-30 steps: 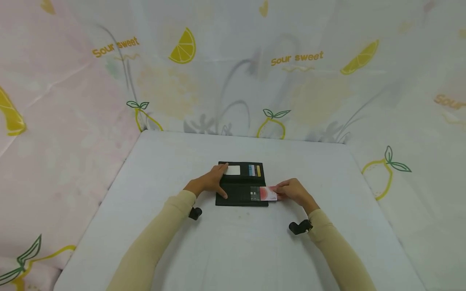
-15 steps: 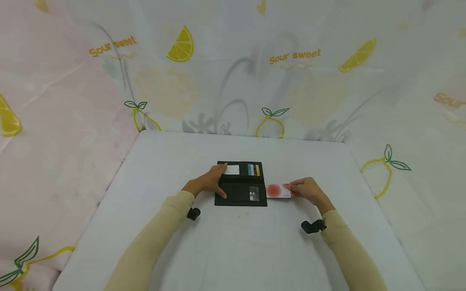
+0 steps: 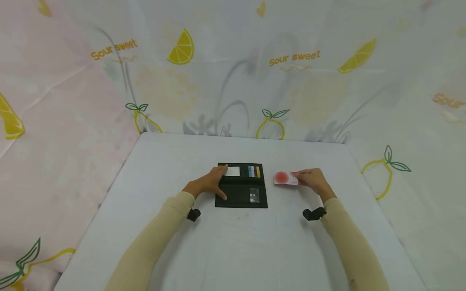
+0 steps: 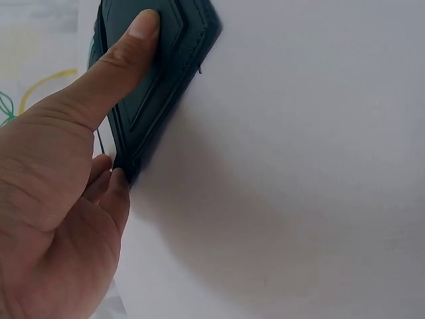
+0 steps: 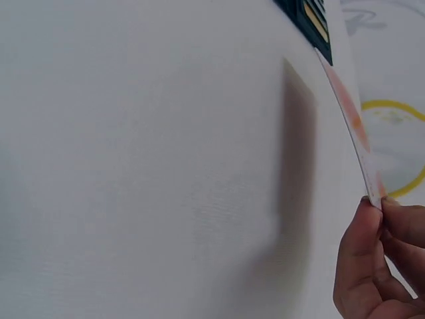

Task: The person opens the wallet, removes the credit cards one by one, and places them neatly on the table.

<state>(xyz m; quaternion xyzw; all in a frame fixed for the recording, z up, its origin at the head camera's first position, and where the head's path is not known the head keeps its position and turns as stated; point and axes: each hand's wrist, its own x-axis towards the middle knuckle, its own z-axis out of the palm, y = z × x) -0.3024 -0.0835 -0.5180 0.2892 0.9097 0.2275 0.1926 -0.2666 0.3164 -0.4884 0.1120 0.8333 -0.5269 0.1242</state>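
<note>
From the head view I see the whole layout: the black wallet (image 3: 236, 194) lies spread open on the white tabletop (image 3: 218, 250), my left hand (image 3: 209, 182) at its left edge, and the pink-and-white card (image 3: 282, 178) sits to the right of it, in my right hand (image 3: 314, 180). That view alone shows the white insert (image 3: 233, 171) in the upper panel and the grey, glossy patch (image 3: 254, 195) in the lower one; the striped cards (image 3: 253, 171) at the upper right also peek into the right wrist view, as slivers at its top. There the pink-and-white card appears nearly edge-on, above its shadow (image 5: 297, 159) and apart from it, so I have it lifted off the tabletop. Its far tip seems to meet the wallet's corner from that angle, yet the head view shows a gap between them. My right fingers (image 5: 358, 239) pinch the card by its right end, closed down to its thin edge. My left hand is spread wide: the left wrist view shows my thumb (image 4: 126, 53) lying straight across the wallet's face, pressing on it, with other fingertips at the wallet's edge, gripping nothing.
</note>
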